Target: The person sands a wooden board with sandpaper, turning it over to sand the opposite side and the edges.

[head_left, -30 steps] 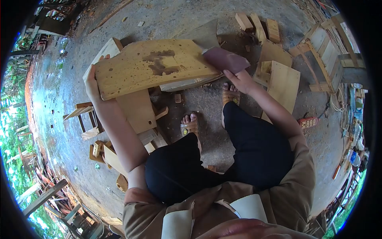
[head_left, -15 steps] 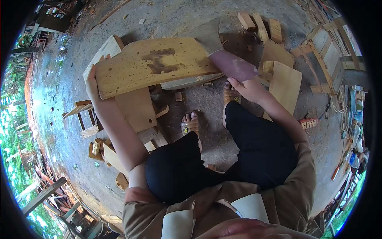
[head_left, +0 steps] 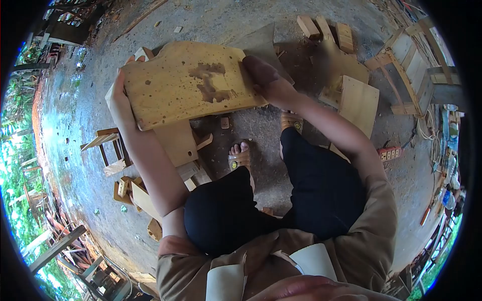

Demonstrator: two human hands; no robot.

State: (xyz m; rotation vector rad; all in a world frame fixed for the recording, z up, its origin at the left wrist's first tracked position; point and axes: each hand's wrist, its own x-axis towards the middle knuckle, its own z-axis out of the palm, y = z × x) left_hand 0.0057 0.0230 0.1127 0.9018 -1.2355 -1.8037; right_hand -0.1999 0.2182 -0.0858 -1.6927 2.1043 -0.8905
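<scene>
A yellowish wooden board (head_left: pixel 168 93) with dark stains and speckles is raised in front of me, its broad face tilted toward me. My left hand (head_left: pixel 118 98) is closed around the board's left end, fingers behind the edge and partly hidden. At the opposite end, my right hand (head_left: pixel 276 90) grips a dark reddish sheet of sandpaper (head_left: pixel 260 71). That sheet lies bent over the board's right end, with some of the fingers hidden by it.
Wood blocks (head_left: pixel 308 26) and flat panels (head_left: pixel 359 103) lie on the concrete floor to the right, near a wooden frame (head_left: pixel 401 75). A red power strip (head_left: pixel 390 153) sits beside my right arm. Under my left arm are another panel (head_left: pixel 173 143) and small wooden pieces (head_left: pixel 125 188).
My right hand has moved left, bringing the sandpaper from beyond the board's right end onto it. The board has tilted, showing more of its stained face. My left hand keeps its hold.
</scene>
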